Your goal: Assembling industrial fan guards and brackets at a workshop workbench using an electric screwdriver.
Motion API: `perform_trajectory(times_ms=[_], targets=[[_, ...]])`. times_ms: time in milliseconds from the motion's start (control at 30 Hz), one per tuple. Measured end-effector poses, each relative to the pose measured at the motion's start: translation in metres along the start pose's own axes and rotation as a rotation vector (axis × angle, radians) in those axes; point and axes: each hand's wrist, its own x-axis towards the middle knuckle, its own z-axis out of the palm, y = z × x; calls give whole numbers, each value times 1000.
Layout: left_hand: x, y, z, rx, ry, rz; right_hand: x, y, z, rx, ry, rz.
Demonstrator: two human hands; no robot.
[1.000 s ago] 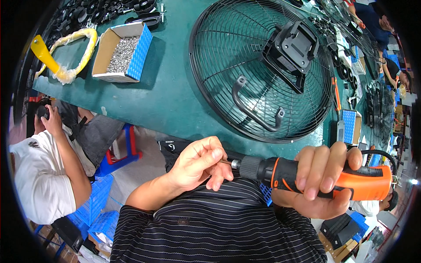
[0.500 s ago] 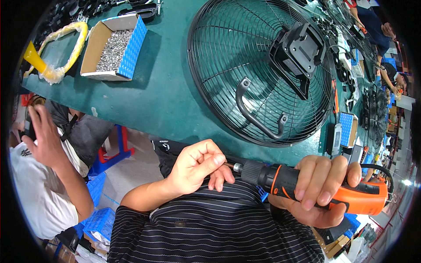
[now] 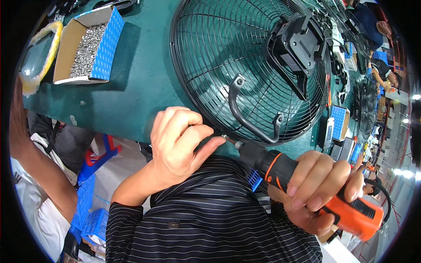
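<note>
My right hand (image 3: 322,190) is wrapped round an orange and black electric screwdriver (image 3: 278,168). Its bit points left, toward my left hand (image 3: 177,144). At the bit's end sits a small silvery piece (image 3: 224,136), probably a screw. My left thumb reaches close to that piece, while the other fingers curl in; what they hold, if anything, is hidden. Just beyond both hands lies a round black fan (image 3: 210,65) with its wire grille up. A curved black handle (image 3: 245,116) with a screw at each end and a black bracket (image 3: 298,46) are on the grille.
An open blue and brown box (image 3: 112,48) of small metal fasteners stands on the green table (image 3: 144,87), left of the fan. Beyond it is a yellow ring (image 3: 52,48) in clear wrap. A person's arm (image 3: 41,175) is at far left. More boxes and parts line the right.
My hands and the screwdriver have shifted toward the fan, and the screwdriver tilts more. My left finger and thumb have parted from their pinch on the bit. The neighbour's arm has swung toward the table.
</note>
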Motion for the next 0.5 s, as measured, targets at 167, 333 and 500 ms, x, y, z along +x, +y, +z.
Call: perform_trajectory(times_ms=[167,333,500], targets=[[1,-2,2,110,10,-2,6,11,6,-83,-65,2],[-1,-6,4,98,24,-23,9,17,5,-96,-87,-31],[-2,-10,6,74,28,-34,12,19,10,-126,-83,-24]])
